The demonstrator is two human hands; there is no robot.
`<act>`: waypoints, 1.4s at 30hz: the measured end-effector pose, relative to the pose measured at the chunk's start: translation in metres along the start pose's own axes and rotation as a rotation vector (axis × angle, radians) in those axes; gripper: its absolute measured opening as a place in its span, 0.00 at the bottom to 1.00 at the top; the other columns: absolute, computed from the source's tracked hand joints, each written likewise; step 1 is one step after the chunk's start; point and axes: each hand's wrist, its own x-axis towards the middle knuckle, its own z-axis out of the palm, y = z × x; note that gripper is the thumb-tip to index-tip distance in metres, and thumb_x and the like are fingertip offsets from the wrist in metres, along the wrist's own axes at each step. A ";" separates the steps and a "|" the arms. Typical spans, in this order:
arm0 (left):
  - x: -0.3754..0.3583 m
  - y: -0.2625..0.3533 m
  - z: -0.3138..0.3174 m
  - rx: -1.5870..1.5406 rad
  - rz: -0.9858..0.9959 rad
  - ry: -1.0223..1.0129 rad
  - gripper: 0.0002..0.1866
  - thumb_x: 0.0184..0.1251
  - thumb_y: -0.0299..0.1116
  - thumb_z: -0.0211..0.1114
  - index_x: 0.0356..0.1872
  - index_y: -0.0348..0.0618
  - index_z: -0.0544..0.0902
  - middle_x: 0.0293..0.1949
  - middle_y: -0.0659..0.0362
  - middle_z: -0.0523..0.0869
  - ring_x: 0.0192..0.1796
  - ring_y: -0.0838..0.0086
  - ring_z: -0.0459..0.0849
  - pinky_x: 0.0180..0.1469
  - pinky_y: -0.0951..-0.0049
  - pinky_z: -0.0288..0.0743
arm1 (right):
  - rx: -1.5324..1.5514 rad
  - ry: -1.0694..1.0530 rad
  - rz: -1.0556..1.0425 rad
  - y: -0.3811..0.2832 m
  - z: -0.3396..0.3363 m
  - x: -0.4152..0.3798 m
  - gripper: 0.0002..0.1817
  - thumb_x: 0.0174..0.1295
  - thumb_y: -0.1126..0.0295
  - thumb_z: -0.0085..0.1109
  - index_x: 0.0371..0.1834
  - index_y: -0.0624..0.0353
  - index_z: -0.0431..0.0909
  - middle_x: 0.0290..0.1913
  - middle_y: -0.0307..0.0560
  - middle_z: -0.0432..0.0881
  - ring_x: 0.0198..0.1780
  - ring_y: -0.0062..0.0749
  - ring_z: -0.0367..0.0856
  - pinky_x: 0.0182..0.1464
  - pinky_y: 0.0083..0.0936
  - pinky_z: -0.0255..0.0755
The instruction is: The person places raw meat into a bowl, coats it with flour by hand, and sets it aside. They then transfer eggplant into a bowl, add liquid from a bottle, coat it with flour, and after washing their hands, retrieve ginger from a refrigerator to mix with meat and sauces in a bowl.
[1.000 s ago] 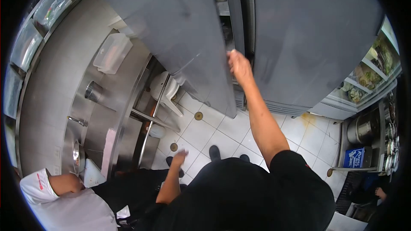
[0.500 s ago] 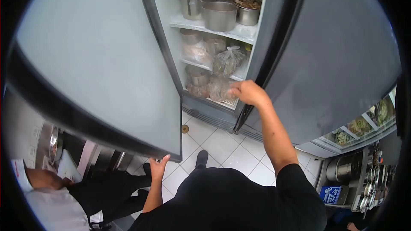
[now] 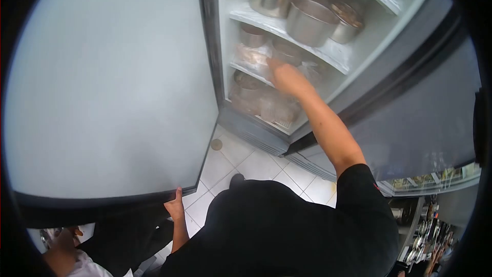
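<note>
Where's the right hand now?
In the head view, the right hand is inside the open fridge, at the middle shelf's bags, below the metal pots.

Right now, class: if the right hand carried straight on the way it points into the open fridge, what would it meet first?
Most likely the clear plastic bags on the middle shelf, just beyond the right hand; depth is uncertain.

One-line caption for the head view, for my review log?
Right hand reaches among bagged food on a fridge shelf below steel pots; left hand holds the open door.

Pots (image 3: 307,18) on the shelf (image 3: 328,51) above bags (image 3: 279,107); door (image 3: 113,82) left.
</note>
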 end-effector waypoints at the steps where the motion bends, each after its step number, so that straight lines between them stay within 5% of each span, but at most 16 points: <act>1: 0.006 -0.004 -0.001 -0.010 0.026 0.016 0.19 0.56 0.35 0.75 0.39 0.27 0.83 0.37 0.51 0.87 0.40 0.67 0.84 0.51 0.66 0.76 | 0.029 0.174 -0.083 0.002 0.008 0.019 0.23 0.62 0.66 0.54 0.59 0.65 0.73 0.61 0.63 0.74 0.61 0.53 0.74 0.61 0.40 0.69; 3: 0.016 -0.021 0.004 -0.033 0.072 0.047 0.19 0.56 0.36 0.75 0.38 0.27 0.84 0.38 0.51 0.87 0.41 0.67 0.84 0.53 0.67 0.75 | -0.100 0.184 -0.164 0.005 0.019 0.069 0.25 0.62 0.64 0.55 0.61 0.66 0.71 0.62 0.62 0.74 0.63 0.52 0.72 0.64 0.40 0.67; 6: 0.030 -0.066 -0.002 0.065 -0.164 -0.049 0.20 0.56 0.37 0.75 0.38 0.25 0.84 0.39 0.51 0.88 0.42 0.67 0.84 0.55 0.68 0.74 | -0.117 0.194 -0.158 0.042 0.062 0.151 0.25 0.62 0.65 0.56 0.62 0.65 0.71 0.60 0.59 0.76 0.64 0.51 0.71 0.64 0.40 0.67; 8: 0.029 -0.040 -0.002 0.139 -0.367 -0.060 0.24 0.57 0.41 0.74 0.41 0.25 0.84 0.43 0.50 0.88 0.45 0.65 0.84 0.56 0.66 0.74 | -0.007 0.019 -0.032 0.028 0.037 0.166 0.25 0.62 0.63 0.57 0.62 0.64 0.71 0.58 0.58 0.78 0.61 0.52 0.74 0.62 0.40 0.68; 10: 0.029 -0.025 0.004 0.095 -0.084 0.006 0.25 0.58 0.43 0.74 0.44 0.25 0.83 0.45 0.48 0.87 0.46 0.64 0.83 0.56 0.66 0.74 | 0.015 0.278 -0.188 0.018 0.042 0.158 0.22 0.62 0.63 0.56 0.58 0.61 0.75 0.52 0.56 0.80 0.55 0.53 0.76 0.58 0.42 0.69; 14: 0.029 -0.032 0.003 0.025 -0.207 -0.021 0.24 0.59 0.41 0.73 0.46 0.27 0.83 0.48 0.48 0.85 0.49 0.63 0.82 0.58 0.65 0.72 | 0.001 0.467 -0.090 0.023 0.054 0.158 0.20 0.61 0.59 0.56 0.51 0.61 0.80 0.52 0.56 0.81 0.54 0.54 0.78 0.58 0.43 0.69; 17: 0.034 -0.031 0.004 0.029 -0.212 -0.046 0.24 0.59 0.40 0.73 0.48 0.28 0.82 0.50 0.48 0.84 0.53 0.62 0.80 0.60 0.64 0.70 | -0.189 0.235 0.101 0.061 0.080 0.194 0.25 0.60 0.53 0.58 0.52 0.64 0.79 0.47 0.62 0.83 0.51 0.56 0.81 0.56 0.42 0.71; 20: 0.037 -0.023 0.003 0.104 -0.256 -0.063 0.24 0.59 0.40 0.73 0.48 0.28 0.82 0.51 0.48 0.84 0.52 0.62 0.80 0.60 0.64 0.70 | -0.052 -0.262 0.295 0.063 0.070 0.219 0.32 0.59 0.52 0.58 0.60 0.65 0.72 0.48 0.64 0.83 0.53 0.56 0.80 0.58 0.41 0.71; 23: 0.037 -0.024 0.002 0.065 -0.221 -0.046 0.26 0.59 0.41 0.73 0.49 0.28 0.81 0.51 0.48 0.84 0.52 0.62 0.80 0.60 0.64 0.70 | -0.008 -0.371 0.340 0.056 0.073 0.225 0.32 0.59 0.59 0.56 0.65 0.65 0.67 0.53 0.65 0.80 0.57 0.56 0.78 0.61 0.41 0.69; 26: 0.039 -0.033 0.000 0.129 -0.251 -0.026 0.26 0.58 0.42 0.74 0.49 0.29 0.81 0.50 0.48 0.84 0.52 0.61 0.80 0.60 0.64 0.70 | -0.059 -0.116 0.290 0.063 0.094 0.221 0.29 0.58 0.64 0.54 0.64 0.65 0.68 0.58 0.66 0.76 0.60 0.56 0.75 0.64 0.41 0.66; 32: 0.045 -0.020 0.001 0.143 -0.231 -0.023 0.26 0.58 0.43 0.74 0.49 0.30 0.82 0.51 0.48 0.84 0.52 0.60 0.81 0.61 0.63 0.70 | -0.071 -0.121 0.187 0.089 0.113 0.241 0.29 0.56 0.68 0.51 0.64 0.65 0.69 0.62 0.67 0.73 0.63 0.57 0.72 0.67 0.41 0.64; 38: 0.051 -0.028 -0.001 0.119 -0.262 -0.013 0.25 0.58 0.43 0.73 0.48 0.30 0.82 0.51 0.48 0.84 0.52 0.61 0.81 0.61 0.63 0.70 | 0.044 -0.312 0.319 0.057 0.073 0.228 0.27 0.55 0.66 0.52 0.59 0.67 0.73 0.56 0.68 0.77 0.59 0.58 0.76 0.64 0.41 0.66; 42: 0.054 -0.033 -0.002 0.174 -0.206 -0.018 0.25 0.59 0.44 0.73 0.48 0.31 0.82 0.51 0.47 0.85 0.52 0.60 0.81 0.60 0.64 0.71 | -0.042 -0.321 0.288 0.051 0.064 0.224 0.22 0.66 0.63 0.46 0.55 0.65 0.78 0.59 0.61 0.77 0.61 0.53 0.75 0.64 0.42 0.65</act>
